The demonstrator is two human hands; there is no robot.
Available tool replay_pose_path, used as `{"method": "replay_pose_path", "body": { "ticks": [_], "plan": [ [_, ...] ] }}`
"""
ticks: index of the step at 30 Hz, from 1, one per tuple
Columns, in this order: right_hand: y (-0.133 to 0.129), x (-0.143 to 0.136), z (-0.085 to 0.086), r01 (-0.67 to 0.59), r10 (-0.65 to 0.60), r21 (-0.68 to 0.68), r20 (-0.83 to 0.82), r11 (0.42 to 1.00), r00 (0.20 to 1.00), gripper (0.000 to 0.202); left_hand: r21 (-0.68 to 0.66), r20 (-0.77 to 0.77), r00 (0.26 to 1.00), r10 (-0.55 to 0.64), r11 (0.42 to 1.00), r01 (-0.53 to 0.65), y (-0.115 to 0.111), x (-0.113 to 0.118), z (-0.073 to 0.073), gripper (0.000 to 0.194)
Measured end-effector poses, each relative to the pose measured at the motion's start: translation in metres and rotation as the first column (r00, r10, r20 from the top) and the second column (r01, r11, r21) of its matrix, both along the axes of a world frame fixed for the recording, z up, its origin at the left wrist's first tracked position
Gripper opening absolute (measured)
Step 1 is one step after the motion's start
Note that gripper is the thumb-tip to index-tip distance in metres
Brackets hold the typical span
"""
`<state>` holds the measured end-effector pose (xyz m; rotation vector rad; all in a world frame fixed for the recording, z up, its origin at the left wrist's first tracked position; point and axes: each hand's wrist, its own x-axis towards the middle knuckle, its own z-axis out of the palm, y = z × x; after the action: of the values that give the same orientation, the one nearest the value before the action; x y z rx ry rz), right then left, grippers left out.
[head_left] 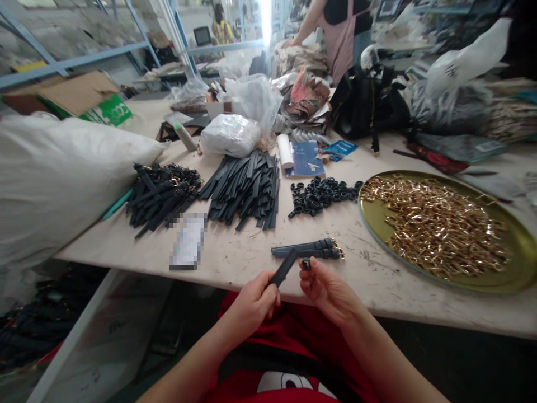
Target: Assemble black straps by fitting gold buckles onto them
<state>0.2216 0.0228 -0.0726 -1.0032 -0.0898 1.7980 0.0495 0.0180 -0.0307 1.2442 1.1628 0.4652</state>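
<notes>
Closed around a flat black strap (283, 270), my left hand (260, 296) is near the table's front edge. The strap slants up to the right. My right hand (326, 288) pinches a small black loop (306, 263) between thumb and fingertips, just right of the strap's upper end. Beyond both hands lie a few finished-looking black straps with gold buckles (308, 248). Behind them are a heap of small black loops (323, 195) and a fanned pile of plain black straps (247, 187). A round gold-coloured tray (377, 215) to the right holds many gold buckles (444, 226).
A pile of buckled black straps (163, 193) lies at the left beside a large white sack (62, 179). A blurred-out flat object (188, 242) rests near the front edge. Farther back are a blue booklet (305, 158), a black handbag (364, 103), plastic-wrapped bundles and another person (339, 39).
</notes>
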Motion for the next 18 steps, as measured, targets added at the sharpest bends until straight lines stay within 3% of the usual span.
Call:
{"method": "replay_pose_path", "body": {
  "ticks": [3,7,13,18],
  "plan": [
    [-0.011,-0.003,0.004,0.045,-0.047,0.065,0.024,0.997,0.999,0.020,0.172,-0.171,0.985,0.012,0.985,0.018,-0.011,0.006,0.002,0.028],
    [-0.023,0.000,0.012,0.041,-0.066,0.195,0.121,0.980,0.990,0.026,0.357,-0.396,0.917,0.042,0.928,0.112,-0.020,0.009,0.008,0.029],
    [-0.037,0.012,0.018,-0.233,0.003,0.386,0.512,0.893,0.859,0.027,0.357,-0.518,0.847,-0.123,0.868,0.345,-0.028,0.006,0.029,0.028],
    [-0.043,0.016,0.013,-0.294,0.094,0.405,0.445,0.866,0.890,0.029,0.271,-0.588,0.774,-0.234,0.845,0.461,-0.019,0.006,0.046,0.028]
  ]
}}
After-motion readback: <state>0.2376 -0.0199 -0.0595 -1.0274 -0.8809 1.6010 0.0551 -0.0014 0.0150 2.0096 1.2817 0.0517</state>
